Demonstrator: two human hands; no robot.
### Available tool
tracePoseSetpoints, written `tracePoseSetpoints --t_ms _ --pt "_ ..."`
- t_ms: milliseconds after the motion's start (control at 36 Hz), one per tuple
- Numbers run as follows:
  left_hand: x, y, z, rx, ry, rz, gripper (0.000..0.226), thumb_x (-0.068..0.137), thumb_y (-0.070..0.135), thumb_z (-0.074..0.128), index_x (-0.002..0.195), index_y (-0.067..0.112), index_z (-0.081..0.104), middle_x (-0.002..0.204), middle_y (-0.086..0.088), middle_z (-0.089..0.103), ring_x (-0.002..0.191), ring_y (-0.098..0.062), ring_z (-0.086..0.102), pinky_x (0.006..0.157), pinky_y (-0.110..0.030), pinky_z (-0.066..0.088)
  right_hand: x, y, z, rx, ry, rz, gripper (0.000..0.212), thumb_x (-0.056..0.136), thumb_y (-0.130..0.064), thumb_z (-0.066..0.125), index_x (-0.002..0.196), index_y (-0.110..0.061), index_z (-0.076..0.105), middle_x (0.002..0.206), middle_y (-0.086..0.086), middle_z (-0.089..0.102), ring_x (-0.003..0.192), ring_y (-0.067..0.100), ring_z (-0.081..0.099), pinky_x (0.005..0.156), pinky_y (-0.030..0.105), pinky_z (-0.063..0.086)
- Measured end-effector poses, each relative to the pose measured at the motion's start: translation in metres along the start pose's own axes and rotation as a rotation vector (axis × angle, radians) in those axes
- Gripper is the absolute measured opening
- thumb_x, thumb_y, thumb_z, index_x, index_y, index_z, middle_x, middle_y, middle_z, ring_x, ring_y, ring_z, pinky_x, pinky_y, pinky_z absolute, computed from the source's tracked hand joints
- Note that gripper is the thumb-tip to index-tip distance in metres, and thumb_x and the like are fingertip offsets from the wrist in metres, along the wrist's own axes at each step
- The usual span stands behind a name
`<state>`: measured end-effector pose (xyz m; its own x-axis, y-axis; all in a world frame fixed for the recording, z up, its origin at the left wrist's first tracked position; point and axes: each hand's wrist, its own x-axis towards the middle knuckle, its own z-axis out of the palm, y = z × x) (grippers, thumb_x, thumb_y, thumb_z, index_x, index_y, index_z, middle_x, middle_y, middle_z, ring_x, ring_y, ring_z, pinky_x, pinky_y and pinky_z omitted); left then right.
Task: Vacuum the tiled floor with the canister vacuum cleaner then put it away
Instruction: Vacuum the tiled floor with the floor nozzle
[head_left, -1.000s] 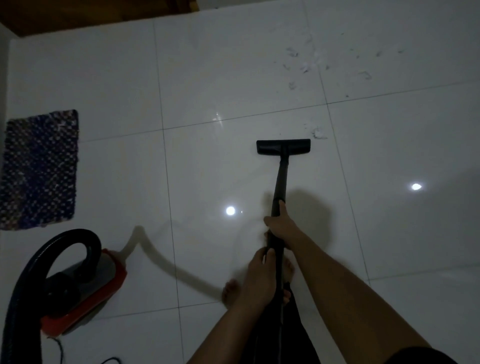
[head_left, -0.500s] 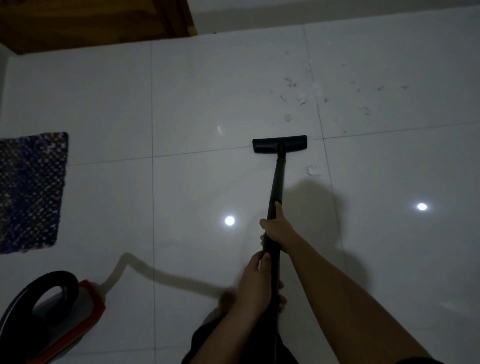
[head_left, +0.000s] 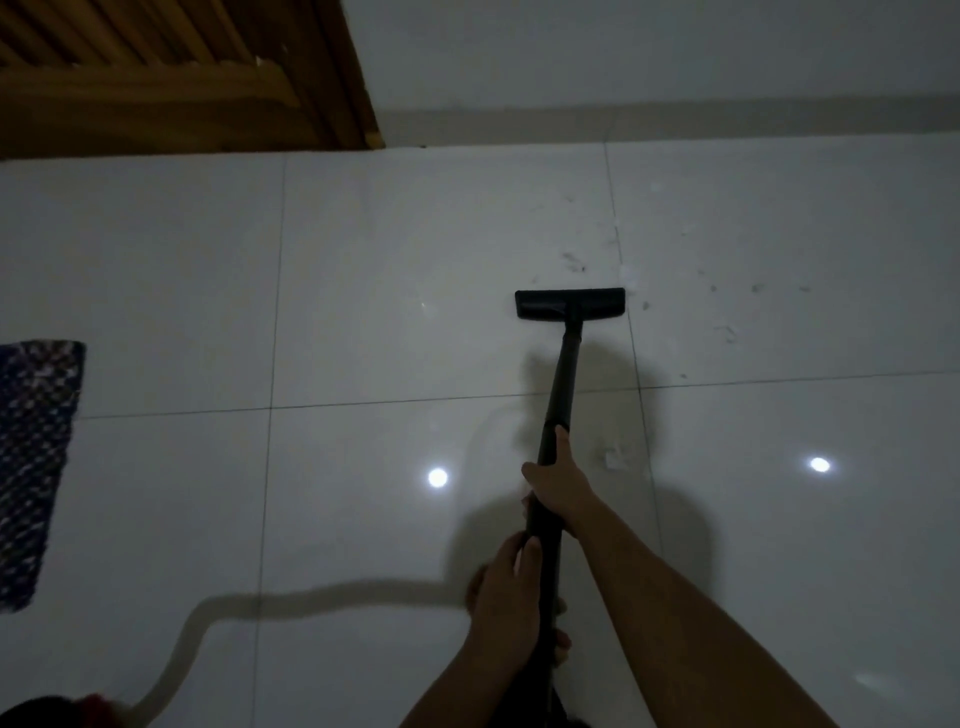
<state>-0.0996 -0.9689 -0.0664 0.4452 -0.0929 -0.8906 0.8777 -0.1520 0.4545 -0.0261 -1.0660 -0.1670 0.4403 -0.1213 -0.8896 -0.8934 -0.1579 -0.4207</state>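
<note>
I hold the black vacuum wand (head_left: 563, 374) with both hands. My right hand (head_left: 558, 486) grips it higher up, thumb lying along the tube. My left hand (head_left: 506, 597) grips it lower, near my body. The flat black floor nozzle (head_left: 570, 303) rests on the white tiled floor (head_left: 389, 260) in the middle of the view. Grey dust and lint scraps (head_left: 727, 296) lie just beyond and right of the nozzle, and a small white bit (head_left: 613, 458) lies right of the wand. Only a red and dark sliver of the canister (head_left: 78, 709) shows at the bottom left corner.
A wooden louvred door (head_left: 182, 73) and a white wall with skirting (head_left: 649, 119) close off the far side. A dark patterned mat (head_left: 36, 462) lies at the left edge. A shadow of the hose (head_left: 311, 597) crosses the tiles toward the canister.
The nozzle has been pushed forward across the tile joint up to the dust patch. The view has tilted up, so the door and wall show more and the canister has slid almost out of view.
</note>
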Motion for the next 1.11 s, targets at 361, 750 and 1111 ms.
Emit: tracePoseSetpoints --t_ms 361,750,1111 --pt "0.041 0.072 0.019 -0.001 -0.003 0.025 0.030 0.101 0.035 0.032 0.122 0.024 0.049 0.062 -0.005 0.057 0.033 -0.012 0.051 0.037 -0.022 0.046 0.044 -0.066 -0.037 0.000 0.011 -0.021 0.083 0.092 -0.011 0.050 0.151 -0.039 -0.002 0.118 0.028 0.057 0.059 0.023 0.057 0.050 0.029 0.047" --pt "0.058 0.134 0.050 0.027 0.040 0.021 0.035 0.101 0.036 0.031 0.129 0.023 0.048 0.071 -0.002 0.060 0.035 -0.013 0.053 0.036 -0.021 0.042 0.054 -0.115 -0.076 -0.001 0.066 -0.078 0.075 0.093 -0.012 0.050 0.152 -0.034 0.008 0.095 0.018 0.059 0.055 0.019 0.055 0.050 0.027 0.047" --pt "0.052 0.150 0.063 -0.037 0.005 0.080 0.029 0.101 0.032 0.032 0.081 0.043 0.049 0.067 -0.001 0.059 0.044 -0.011 0.052 0.043 -0.023 0.046 0.050 -0.118 -0.089 0.042 0.091 -0.074 0.075 0.093 -0.013 0.052 0.152 -0.034 0.011 0.090 0.016 0.060 0.053 0.019 0.055 0.048 0.027 0.047"
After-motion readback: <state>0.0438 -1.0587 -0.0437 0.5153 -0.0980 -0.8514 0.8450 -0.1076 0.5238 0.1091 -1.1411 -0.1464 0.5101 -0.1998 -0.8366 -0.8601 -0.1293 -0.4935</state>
